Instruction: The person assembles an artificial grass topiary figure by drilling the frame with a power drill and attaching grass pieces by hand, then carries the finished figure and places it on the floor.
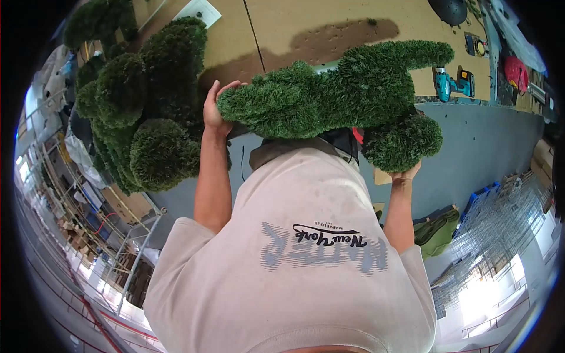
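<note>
In front of my shirt, above the near edge of the table, is a topiary figure [329,100] covered in dark green artificial grass. It has a long body, an arm-like part reaching right, and a rounded end lower right. My left hand [216,110] grips its left tip, with fingers along the outer side and the thumb hidden. From below, my right hand [407,173] holds the rounded end; most of its fingers are hidden behind the grass. To the left of my left hand stand several similar green topiary pieces [170,65], bunched together.
A teal cordless drill [445,87] lies at the right of the brown tabletop [226,29], with a black dome [450,9] farther back. White paper [199,12] lies at the far left. Metal racks [132,253] stand left; green fabric [436,232] and wire mesh [500,215] are right.
</note>
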Demonstrator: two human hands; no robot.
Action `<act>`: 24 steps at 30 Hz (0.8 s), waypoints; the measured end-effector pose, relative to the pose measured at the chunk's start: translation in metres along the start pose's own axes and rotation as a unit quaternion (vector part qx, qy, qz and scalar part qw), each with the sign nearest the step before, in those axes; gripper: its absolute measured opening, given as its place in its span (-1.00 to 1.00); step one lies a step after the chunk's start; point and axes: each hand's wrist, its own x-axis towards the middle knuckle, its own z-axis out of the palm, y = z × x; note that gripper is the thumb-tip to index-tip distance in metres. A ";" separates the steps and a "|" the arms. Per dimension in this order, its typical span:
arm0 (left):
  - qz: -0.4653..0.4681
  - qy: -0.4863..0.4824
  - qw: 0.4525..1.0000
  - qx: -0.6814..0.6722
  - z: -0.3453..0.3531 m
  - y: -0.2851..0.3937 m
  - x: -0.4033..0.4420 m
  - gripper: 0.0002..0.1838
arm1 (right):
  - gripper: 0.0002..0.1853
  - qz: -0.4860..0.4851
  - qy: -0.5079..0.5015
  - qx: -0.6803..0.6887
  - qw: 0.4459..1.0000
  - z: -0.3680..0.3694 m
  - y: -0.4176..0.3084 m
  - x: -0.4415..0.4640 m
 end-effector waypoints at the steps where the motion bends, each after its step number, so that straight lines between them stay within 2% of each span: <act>1: 0.001 0.000 1.000 0.000 0.001 0.000 -0.001 -0.38 | -0.28 0.000 -0.001 0.000 1.000 -0.002 -0.001 0.000; 3: -0.014 -0.003 1.000 0.004 0.000 0.002 -0.002 -0.41 | -0.28 -0.017 0.001 -0.015 1.000 -0.004 -0.002 0.002; 7: 0.019 0.044 0.999 -0.003 -0.001 -0.002 0.001 -0.44 | -0.31 0.003 -0.045 -0.025 0.999 0.005 -0.005 -0.004; 10: 0.036 0.055 0.998 -0.008 -0.010 -0.007 0.004 -0.42 | -0.25 0.027 -0.012 -0.035 0.999 0.009 -0.008 -0.009; 14: 0.075 0.072 0.994 -0.012 -0.010 -0.010 0.004 -0.38 | -0.25 0.041 -0.016 -0.019 0.999 0.023 -0.007 -0.015; 17: 0.091 0.087 0.992 -0.029 -0.002 -0.009 -0.003 -0.36 | -0.26 0.037 -0.042 -0.035 0.998 0.006 -0.005 -0.004; 20: 0.111 0.076 0.991 -0.026 -0.003 -0.010 -0.002 -0.38 | -0.28 0.034 -0.022 -0.029 0.999 0.012 -0.005 -0.008; 23: 0.117 0.070 0.991 0.010 -0.006 -0.007 -0.006 -0.40 | -0.30 0.039 -0.047 -0.019 0.998 0.000 -0.006 -0.003; 24: 0.107 0.069 0.990 0.060 -0.001 -0.001 -0.011 -0.41 | -0.30 0.040 -0.050 -0.019 0.998 0.001 -0.006 -0.003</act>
